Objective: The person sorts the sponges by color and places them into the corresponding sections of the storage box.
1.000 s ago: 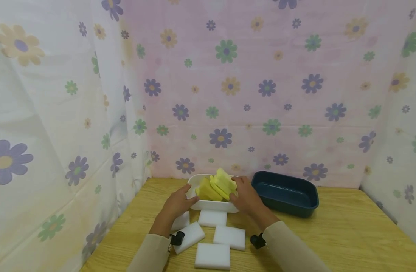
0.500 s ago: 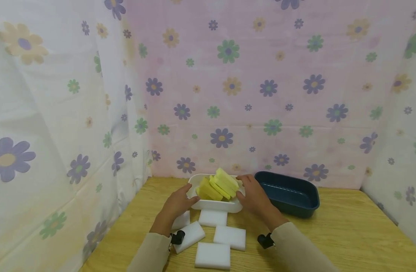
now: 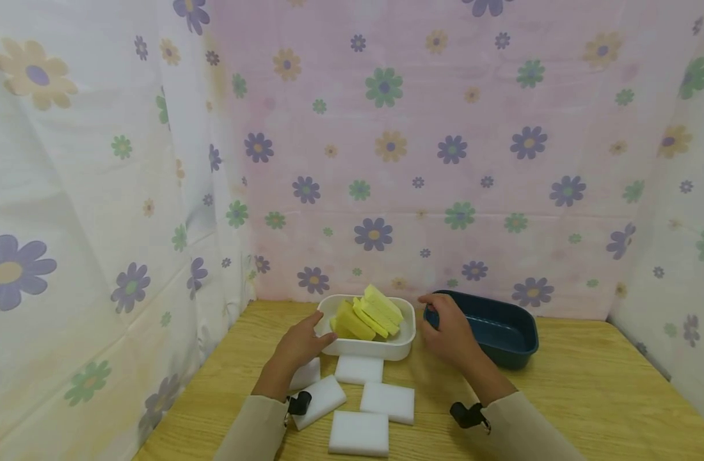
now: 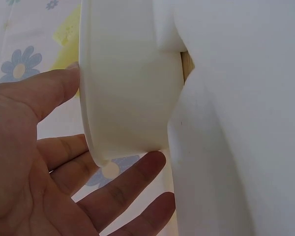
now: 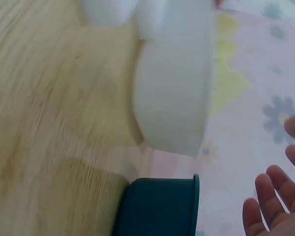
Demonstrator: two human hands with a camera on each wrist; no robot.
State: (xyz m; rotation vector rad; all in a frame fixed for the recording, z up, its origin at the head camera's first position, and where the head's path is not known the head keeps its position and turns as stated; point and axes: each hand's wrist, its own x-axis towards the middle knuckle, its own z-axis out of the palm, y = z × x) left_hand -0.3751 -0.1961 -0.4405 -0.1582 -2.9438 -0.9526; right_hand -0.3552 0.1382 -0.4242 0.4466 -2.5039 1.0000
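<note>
A white plastic tray stands at the back of the table with several yellow sponge-like blocks piled in it, some tilted. My left hand holds the tray's left end; in the left wrist view the thumb lies at its rim and the fingers reach round the end. To the right of the tray, apart from it, my right hand hovers by the left end of a dark teal bin. In the right wrist view its fingers are spread and hold nothing.
Several white foam-like blocks lie flat on the wooden table in front of the tray. Flowered cloth hangs behind the table and at both sides. The teal bin's visible floor is bare.
My right hand has let go of the top yellow block and moved right, off the tray to beside the teal bin. The left hand stays on the tray.
</note>
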